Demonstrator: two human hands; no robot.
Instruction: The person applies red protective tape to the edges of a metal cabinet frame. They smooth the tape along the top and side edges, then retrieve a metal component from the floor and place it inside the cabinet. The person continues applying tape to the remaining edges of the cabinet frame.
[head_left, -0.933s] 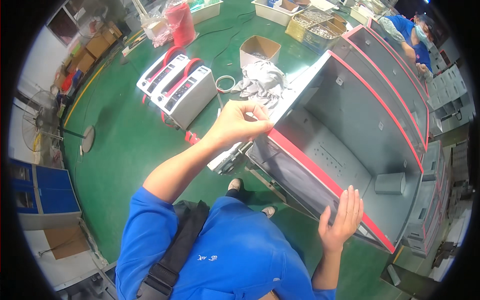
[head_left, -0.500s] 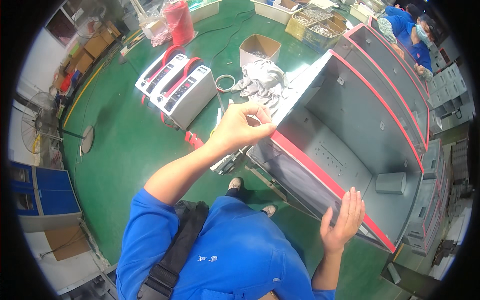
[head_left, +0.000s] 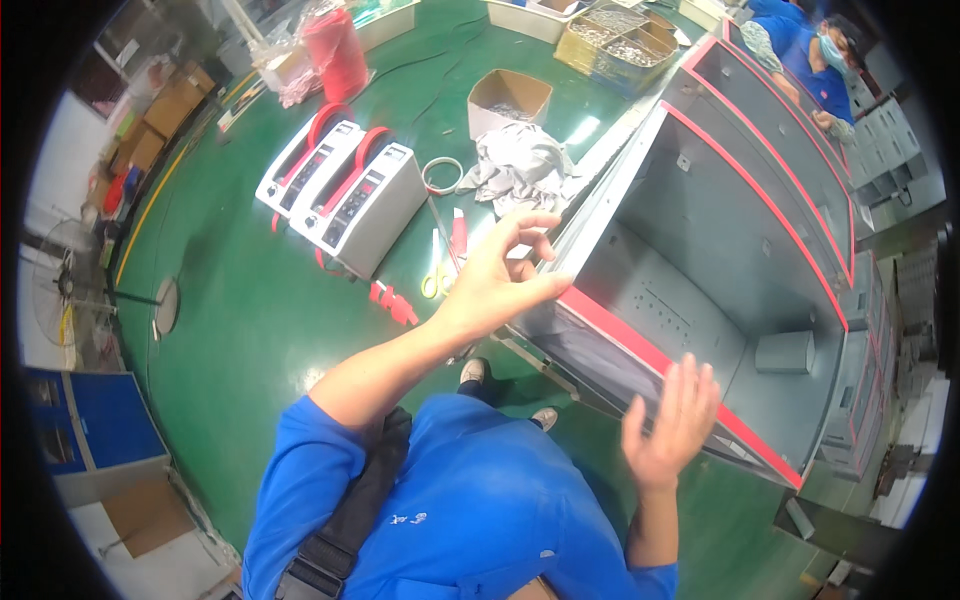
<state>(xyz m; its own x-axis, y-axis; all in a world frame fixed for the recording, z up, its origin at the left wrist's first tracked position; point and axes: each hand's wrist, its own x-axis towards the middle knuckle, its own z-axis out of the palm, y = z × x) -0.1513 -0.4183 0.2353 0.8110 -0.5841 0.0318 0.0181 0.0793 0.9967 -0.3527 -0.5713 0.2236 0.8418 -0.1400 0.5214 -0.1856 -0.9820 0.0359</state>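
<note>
A grey metal cabinet shell [head_left: 655,270] lies to my right with its open side up. Red tape [head_left: 625,335] runs along its near edge. At the left end of that tape is my left hand [head_left: 495,275], its thumb at the corner and its fingers curled but apart from the thumb, with nothing visible between them. My right hand [head_left: 672,425] is open, fingers stretched out, beside the same edge further right; whether its fingertips touch the tape I cannot tell.
Two white tape dispensers [head_left: 375,210] with red rolls stand left of the cabinet. Near them are yellow-handled scissors [head_left: 434,283], a tape ring [head_left: 442,175], a crumpled cloth [head_left: 515,165] and a carton [head_left: 510,100]. More red-edged shells [head_left: 775,150] stand beyond, where a co-worker [head_left: 825,75] leans over.
My left thumb and fingers have parted from their pinch at the tape's end. The right hand has shifted slightly left and up along the edge. The view has turned a little.
</note>
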